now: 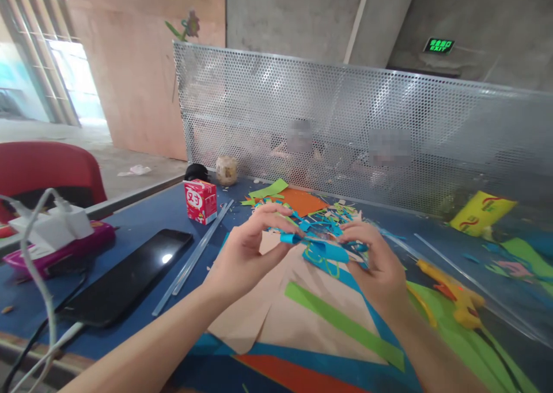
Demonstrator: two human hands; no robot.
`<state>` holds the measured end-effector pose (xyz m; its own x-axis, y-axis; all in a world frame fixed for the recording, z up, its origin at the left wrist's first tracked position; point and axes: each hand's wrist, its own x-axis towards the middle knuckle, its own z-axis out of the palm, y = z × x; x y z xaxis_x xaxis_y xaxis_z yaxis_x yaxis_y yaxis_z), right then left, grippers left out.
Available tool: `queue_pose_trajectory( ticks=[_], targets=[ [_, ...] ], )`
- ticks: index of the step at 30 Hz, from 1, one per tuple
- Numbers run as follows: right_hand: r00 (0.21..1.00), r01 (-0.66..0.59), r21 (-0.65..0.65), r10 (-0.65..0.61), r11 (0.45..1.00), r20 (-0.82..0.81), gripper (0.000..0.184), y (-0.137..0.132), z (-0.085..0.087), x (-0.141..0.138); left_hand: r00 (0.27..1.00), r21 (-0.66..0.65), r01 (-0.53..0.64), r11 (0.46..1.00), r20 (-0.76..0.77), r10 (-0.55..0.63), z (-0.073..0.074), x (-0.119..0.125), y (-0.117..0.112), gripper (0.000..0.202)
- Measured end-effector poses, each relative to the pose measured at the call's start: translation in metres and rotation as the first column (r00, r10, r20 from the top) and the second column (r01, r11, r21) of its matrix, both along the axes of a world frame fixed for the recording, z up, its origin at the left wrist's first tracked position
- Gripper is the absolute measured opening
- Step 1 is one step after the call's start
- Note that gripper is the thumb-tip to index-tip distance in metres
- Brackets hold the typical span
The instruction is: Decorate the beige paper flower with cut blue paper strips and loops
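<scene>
Pinching a blue paper piece between them, the two grips hold it up over the middle of the bench. The left grip has thumb and forefinger closing on its left end; the right grip has thumb and fingers gathered around its right end, partly hiding it. The piece is smooth, thin paper bent into curved bands, with a rounded, tube-like curl beside the left fingertips; its finer joins are too blurred to tell. Its long axis runs across from one grip to the other, dipping slightly toward the right, and the curled end points at the left grip.

Below both grips lie flat, matte tan sheets over blue paper, crossed by a straight, narrow green strip that slants toward the right wrist. Just beyond the grips spreads a loose heap of thin scraps, beside a flat orange sheet. To the right of the right grip, a hard yellow glue gun rests near a green sheet, its nozzle toward the far left. To the left of the left grip are slim, clear glue sticks, a glossy black phone and, farther out, a boxy red carton. Well beyond the grips stands a perforated metal panel.
</scene>
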<state>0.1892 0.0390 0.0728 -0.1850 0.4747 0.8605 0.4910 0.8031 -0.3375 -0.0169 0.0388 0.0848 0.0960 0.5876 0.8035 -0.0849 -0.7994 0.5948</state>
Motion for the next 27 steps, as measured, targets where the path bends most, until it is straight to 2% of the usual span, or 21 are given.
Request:
queue_pose_trajectory(
  ticks=[3, 5, 7, 10, 11, 12, 15, 17, 18, 19, 20, 21, 23, 24, 25, 27],
  targets=[
    [0.992, 0.056, 0.257, -0.084, 0.965, 0.098, 0.025, -0.001, 0.004, 0.005, 0.981, 0.12, 0.106, 0.987, -0.172, -0.084, 0.005, -0.006, -0.004, 0.018],
    [0.995, 0.041, 0.303, -0.067, 0.952, 0.077, 0.025, -0.001, 0.004, 0.007, 0.96, 0.076, 0.217, 0.973, -0.197, -0.198, 0.006, -0.008, -0.003, 0.023],
    [0.998, 0.002, 0.305, -0.02, 0.952, 0.055, 0.022, 0.0, 0.004, 0.008, 0.96, -0.017, 0.263, 0.965, -0.091, -0.263, 0.005, -0.009, 0.0, 0.03],
    [0.998, -0.026, 0.301, 0.01, 0.953, 0.057, 0.018, 0.001, 0.003, 0.007, 0.978, -0.255, 0.201, 0.946, 0.103, -0.181, -0.001, -0.005, 0.008, 0.016],
    [0.998, -0.024, 0.298, 0.007, 0.954, 0.059, 0.018, 0.001, 0.003, 0.007, 0.98, -0.377, 0.194, 0.906, 0.118, -0.161, -0.004, -0.003, 0.01, 0.017],
    [0.998, -0.02, 0.291, 0.003, 0.957, 0.059, 0.018, 0.002, 0.002, 0.006, 0.979, -0.504, 0.205, 0.839, 0.121, -0.166, -0.006, -0.002, 0.011, 0.025],
    [0.998, -0.024, 0.263, 0.008, 0.964, 0.059, 0.019, 0.002, 0.0, 0.006, 0.956, -0.8, 0.266, 0.538, 0.147, -0.255, -0.011, 0.005, 0.01, 0.046],
    [0.997, -0.034, 0.252, 0.014, 0.967, 0.082, 0.019, 0.003, -0.002, 0.005, 0.937, -0.882, 0.297, 0.366, 0.194, -0.291, -0.011, 0.009, 0.007, 0.047],
    [0.995, -0.035, 0.253, 0.01, 0.967, 0.098, 0.019, 0.003, -0.003, 0.005, 0.931, -0.9, 0.305, 0.311, 0.214, -0.294, -0.011, 0.01, 0.006, 0.046],
    [0.993, -0.031, 0.258, 0.0, 0.966, 0.12, 0.019, 0.005, -0.004, 0.005, 0.93, -0.908, 0.312, 0.28, 0.231, -0.287, -0.01, 0.012, 0.005, 0.043],
    [0.988, -0.021, 0.261, -0.019, 0.965, 0.152, 0.018, 0.006, -0.005, 0.006, 0.931, -0.907, 0.317, 0.276, 0.243, -0.271, -0.01, 0.012, 0.005, 0.039],
    [0.98, 0.005, 0.253, -0.055, 0.968, 0.189, 0.016, 0.008, -0.005, 0.007, 0.936, -0.9, 0.318, 0.298, 0.249, -0.248, -0.011, 0.012, 0.007, 0.035],
    [0.939, 0.182, 0.15, -0.218, 0.972, 0.267, 0.011, 0.013, -0.002, 0.012, 0.947, -0.874, 0.307, 0.377, 0.242, -0.21, -0.013, 0.011, 0.011, 0.027],
    [0.897, 0.312, 0.07, -0.318, 0.947, 0.308, 0.01, 0.016, 0.0, 0.017, 0.952, -0.864, 0.296, 0.407, 0.235, -0.194, -0.015, 0.01, 0.015, 0.025],
    [0.842, 0.446, -0.012, -0.415, 0.895, 0.346, 0.01, 0.018, 0.004, 0.023, 0.957, -0.859, 0.285, 0.425, 0.23, -0.177, -0.017, 0.009, 0.018, 0.024],
    [0.733, 0.647, -0.14, -0.56, 0.75, 0.386, 0.012, 0.023, 0.012, 0.041, 0.961, -0.851, 0.277, 0.446, 0.243, -0.134, -0.02, 0.007, 0.024, 0.022]
  ],
)
